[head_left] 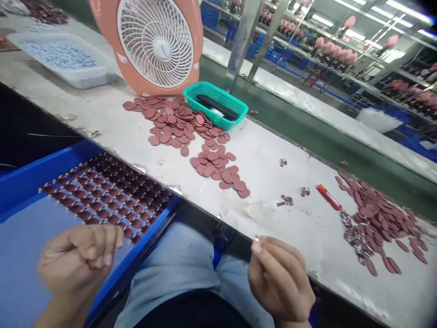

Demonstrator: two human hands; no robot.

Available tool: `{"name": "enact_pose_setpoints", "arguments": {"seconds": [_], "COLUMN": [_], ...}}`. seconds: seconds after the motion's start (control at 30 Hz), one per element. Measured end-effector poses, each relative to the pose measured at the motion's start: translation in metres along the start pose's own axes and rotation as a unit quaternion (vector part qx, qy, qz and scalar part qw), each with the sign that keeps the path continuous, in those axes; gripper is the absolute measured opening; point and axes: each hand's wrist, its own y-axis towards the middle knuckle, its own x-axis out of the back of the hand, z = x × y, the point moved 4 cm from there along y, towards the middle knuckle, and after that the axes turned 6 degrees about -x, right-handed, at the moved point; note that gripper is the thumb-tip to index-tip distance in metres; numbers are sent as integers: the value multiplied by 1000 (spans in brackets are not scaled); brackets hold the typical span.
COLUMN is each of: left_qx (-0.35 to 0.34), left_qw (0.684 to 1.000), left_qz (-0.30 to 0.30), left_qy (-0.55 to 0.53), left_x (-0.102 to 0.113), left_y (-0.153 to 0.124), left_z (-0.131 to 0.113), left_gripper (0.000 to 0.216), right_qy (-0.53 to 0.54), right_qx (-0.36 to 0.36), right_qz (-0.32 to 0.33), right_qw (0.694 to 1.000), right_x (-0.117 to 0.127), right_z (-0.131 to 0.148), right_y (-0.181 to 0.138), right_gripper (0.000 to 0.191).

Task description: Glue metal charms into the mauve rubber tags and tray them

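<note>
Oval pads (174, 123) lie on the workbench (287, 218), a basket (215, 105) just behind (fan (155, 43) to its left).

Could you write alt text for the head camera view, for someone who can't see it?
A person's right hand pinches a small shiny piece above a white workbench, while the curled left hand is over a blue tray of maroon pieces set in rows. Loose maroon discs lie heaped on the bench near a teal basket and a peach-coloured fan.
</note>
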Motion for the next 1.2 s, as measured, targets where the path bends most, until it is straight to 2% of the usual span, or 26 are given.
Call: {"name": "enact_pose_setpoints", "arguments": {"seconds": [0.07, 0.1, 0.13, 0.2, 0.27, 0.3, 0.37, 0.4, 0.5, 0.6, 0.67, 0.73, 0.8, 0.83, 0.93, 1.0, 1.03, 1.1, 1.2], "left_qx": [-39, -77, -136, -181, -211, -234, -255, -259, -260, -265, -258, -225, -160, -121, -32, -16, -16, -8, 28], "left_qw": [997, 986, 951, 913, 879, 840, 795, 785, 791, 801, 817, 838, 866, 881, 925, 945, 952, 961, 966], "left_qz": [51, 117, 197, 276, 320, 341, 354, 353, 331, 312, 333, 390, 421, 420, 369, 326, 304, 272, 242], "left_qy": [35, 94, 196, 241, 284, 351, 421, 439, 443, 437, 394, 309, 220, 184, 85, 12, -18, -56, -87], "left_x": [-40, -63, -87, -131, -167, -182, -200, -205, -204, -194, -186, -177, -166, -160, -142, -133, -129, -124, -121], "left_y": [12, 19, 25, 36, 44, 46, 48, 49, 47, 37, 24, 6, -10, -17, -34, -42, -45, -51, -56], "left_z": [-8, -11, -13, -9, 1, 7, 18, 22, 22, 8, -6, -19, -27, -29, -26, -21, -19, -13, -6], "left_gripper": [44, 39, 34, 24, 27, 27, 22, 19, 10, 5, 8, 12, 13, 14, 11, 21, 28, 34, 33], "right_qy": [-32, -42, -47, -53, -47, -35, 0, 17, 67, 139, 183, 250, 334, 376, 467, 507, 522, 553, 583], "right_qx": [-95, -157, -219, -314, -355, -366, -388, -397, -409, -410, -411, -424, -461, -490, -595, -649, -665, -669, -654], "right_qz": [-45, -50, -35, 38, 117, 137, 144, 139, 121, 95, 80, 77, 75, 74, 75, 90, 100, 123, 152], "right_qw": [994, 985, 974, 947, 926, 920, 910, 907, 902, 896, 889, 867, 819, 783, 649, 559, 524, 481, 457], "right_x": [5, 5, 3, -8, -21, -26, -32, -33, -32, -29, -28, -31, -34, -36, -43, -47, -50, -54, -61], "right_z": [-19, -30, -40, -56, -65, -68, -71, -72, -68, -58, -50, -40, -31, -26, -9, 4, 11, 21, 31], "right_y": [-3, -4, -4, -3, 0, 1, 3, 4, 3, 4, 7, 10, 10, 8, -5, -15, -19, -22, -20], "right_gripper": [45, 44, 45, 57, 68, 68, 58, 52, 40, 28, 21, 22, 28, 30, 36, 44, 46, 47, 43]}}
